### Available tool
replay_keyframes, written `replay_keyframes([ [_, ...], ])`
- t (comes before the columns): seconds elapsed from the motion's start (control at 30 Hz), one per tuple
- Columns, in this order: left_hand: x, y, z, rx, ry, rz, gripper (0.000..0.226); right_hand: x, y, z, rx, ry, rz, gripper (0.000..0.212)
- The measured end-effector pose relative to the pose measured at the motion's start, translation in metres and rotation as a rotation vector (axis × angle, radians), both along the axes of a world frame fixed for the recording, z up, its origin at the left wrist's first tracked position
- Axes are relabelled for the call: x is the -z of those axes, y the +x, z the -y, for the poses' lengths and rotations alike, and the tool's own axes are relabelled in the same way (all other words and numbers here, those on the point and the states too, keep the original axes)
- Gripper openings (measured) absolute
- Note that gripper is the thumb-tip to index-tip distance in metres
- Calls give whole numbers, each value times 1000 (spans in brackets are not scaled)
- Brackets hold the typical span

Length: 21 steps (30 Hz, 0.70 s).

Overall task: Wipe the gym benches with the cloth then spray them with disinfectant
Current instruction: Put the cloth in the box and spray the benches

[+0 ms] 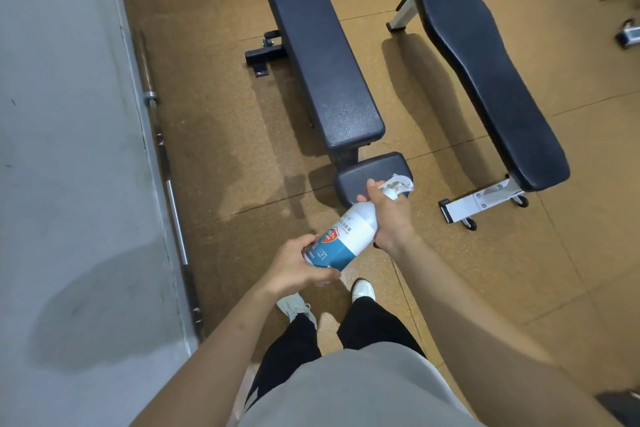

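Left hand (298, 267): my fingers curled round disinfectant bottle (349, 232) base | right hand (391, 215): fingers wrapped round its neck | dark bench (325, 55) ahead

Loose grey top (360, 392), hem hanging over the waist. Black trousers (374, 326), white stripe (255, 393) on the left leg. Pale trainers: left shoe (294, 307) laced, right shoe (363, 289) whiter. Forearms, left hand (294, 267) and right hand (391, 215) bare.

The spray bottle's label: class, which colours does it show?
In the head view, the spray bottle is white with a teal-blue label band and a red shield.
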<state>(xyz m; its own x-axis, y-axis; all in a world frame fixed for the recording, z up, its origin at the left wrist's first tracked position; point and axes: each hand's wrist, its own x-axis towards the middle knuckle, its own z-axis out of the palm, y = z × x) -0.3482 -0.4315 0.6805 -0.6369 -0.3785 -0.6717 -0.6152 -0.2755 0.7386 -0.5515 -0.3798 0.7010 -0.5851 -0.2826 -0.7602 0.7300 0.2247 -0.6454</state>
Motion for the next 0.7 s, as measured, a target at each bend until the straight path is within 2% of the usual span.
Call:
replay_keyframes([
  [0.1,-1,-5,0,34,-1,18,57,-1,-5,1,-60,-56,-64,30],
  [0.23,-3,-7,3,45,-44,43,63,-5,-3,16,-96,88,-81,19],
  [0.4,-1,-2,8,-4,-19,48,63,-11,1,38,-244,-17,-205,21],
  [0.53,2,3,8,-48,-17,32,64,-19,10,46,-273,72,-205,16],
  [0.7,9,9,-15,-136,-17,4,63,-13,12,43,-394,-11,-226,20],
])
